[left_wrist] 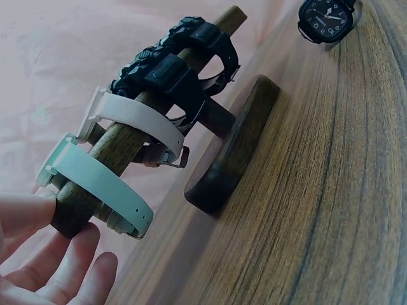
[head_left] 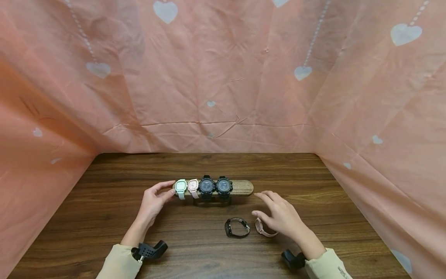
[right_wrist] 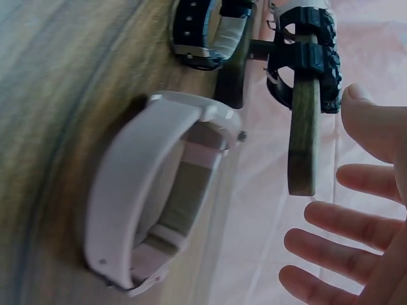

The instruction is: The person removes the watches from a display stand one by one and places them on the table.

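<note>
In the head view, my left hand (head_left: pixel 150 203) pinches the left end of a wooden watch stand (head_left: pixel 243 187) between thumb and fingers. Strapped along its bar from the left are a mint-green watch (head_left: pixel 180 186), a pale pink watch (head_left: pixel 193 185) and two chunky black watches (head_left: pixel 207 186). The bar's right part is bare wood. My right hand (head_left: pixel 283 215) hovers just right of that bare end, fingers extended and apart, holding nothing. Below it lies a pink watch (right_wrist: pixel 143 165) on its side, partly covered by the hand in the head view.
A black watch (head_left: pixel 228 228) with its strap looped lies on the wooden table (head_left: pixel 195 255), in front of the stand and left of the loose pink watch. Pink cloth (head_left: pixel 223 85) with white hearts hangs behind and along both sides of the table.
</note>
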`<state>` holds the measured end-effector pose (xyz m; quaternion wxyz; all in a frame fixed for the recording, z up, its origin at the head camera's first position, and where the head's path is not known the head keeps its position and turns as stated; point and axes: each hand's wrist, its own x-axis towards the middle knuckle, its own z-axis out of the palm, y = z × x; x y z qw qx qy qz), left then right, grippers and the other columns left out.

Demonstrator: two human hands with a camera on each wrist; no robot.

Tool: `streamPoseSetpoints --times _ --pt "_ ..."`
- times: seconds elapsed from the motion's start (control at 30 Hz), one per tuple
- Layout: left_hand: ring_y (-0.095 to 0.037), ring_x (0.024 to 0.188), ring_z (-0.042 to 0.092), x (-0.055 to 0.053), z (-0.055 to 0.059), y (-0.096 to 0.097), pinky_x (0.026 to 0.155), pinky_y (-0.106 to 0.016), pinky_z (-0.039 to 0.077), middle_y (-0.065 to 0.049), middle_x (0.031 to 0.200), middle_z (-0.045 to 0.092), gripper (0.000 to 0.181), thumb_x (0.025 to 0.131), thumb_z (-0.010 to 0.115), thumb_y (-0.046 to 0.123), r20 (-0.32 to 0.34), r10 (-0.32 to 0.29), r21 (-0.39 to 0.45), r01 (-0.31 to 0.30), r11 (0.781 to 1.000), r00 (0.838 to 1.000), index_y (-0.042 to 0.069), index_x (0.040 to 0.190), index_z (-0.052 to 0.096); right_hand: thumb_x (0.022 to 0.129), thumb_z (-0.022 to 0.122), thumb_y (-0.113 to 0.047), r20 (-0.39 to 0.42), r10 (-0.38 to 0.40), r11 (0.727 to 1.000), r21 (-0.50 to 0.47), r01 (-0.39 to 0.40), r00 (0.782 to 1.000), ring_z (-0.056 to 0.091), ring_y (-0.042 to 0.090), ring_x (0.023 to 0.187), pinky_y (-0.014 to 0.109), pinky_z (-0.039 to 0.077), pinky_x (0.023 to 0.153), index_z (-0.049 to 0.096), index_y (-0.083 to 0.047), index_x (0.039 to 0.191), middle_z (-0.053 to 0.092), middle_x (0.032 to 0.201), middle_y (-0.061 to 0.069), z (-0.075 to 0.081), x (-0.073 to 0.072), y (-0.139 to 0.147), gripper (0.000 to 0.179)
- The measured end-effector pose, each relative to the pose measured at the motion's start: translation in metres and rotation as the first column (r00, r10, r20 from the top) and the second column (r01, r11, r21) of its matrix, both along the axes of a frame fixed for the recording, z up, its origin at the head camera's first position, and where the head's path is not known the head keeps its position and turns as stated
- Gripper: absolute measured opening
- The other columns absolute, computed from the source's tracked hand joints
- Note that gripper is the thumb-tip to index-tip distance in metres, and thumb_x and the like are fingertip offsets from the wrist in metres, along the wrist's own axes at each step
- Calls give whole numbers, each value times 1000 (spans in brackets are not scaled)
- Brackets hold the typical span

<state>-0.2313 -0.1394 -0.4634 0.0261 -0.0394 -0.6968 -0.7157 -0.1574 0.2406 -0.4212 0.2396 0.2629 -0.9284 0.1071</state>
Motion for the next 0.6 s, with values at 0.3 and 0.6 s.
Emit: streamPoseSetpoints --times 0.3,0.6 --pt "-11 83 65 1 3 2 81 -39 51 -21 109 62 37 85 67 5 29 2 -1 -2 1000 1000 -4 119 59 77 74 -37 -21 46 999 -2 -46 999 58 27 99 46 49 76 58 -7 121 58 111 8 9 -12 -10 56" --pt "-11 84 65 0 2 1 81 -40 51 -22 109 62 36 85 66 3 29 4 10 -4 1000 1000 -3 120 59 79 73 -38 30 79 997 10 -79 996 56 26 104 44 48 81 56 -8 125 57 115 8 17 -23 -19 57"
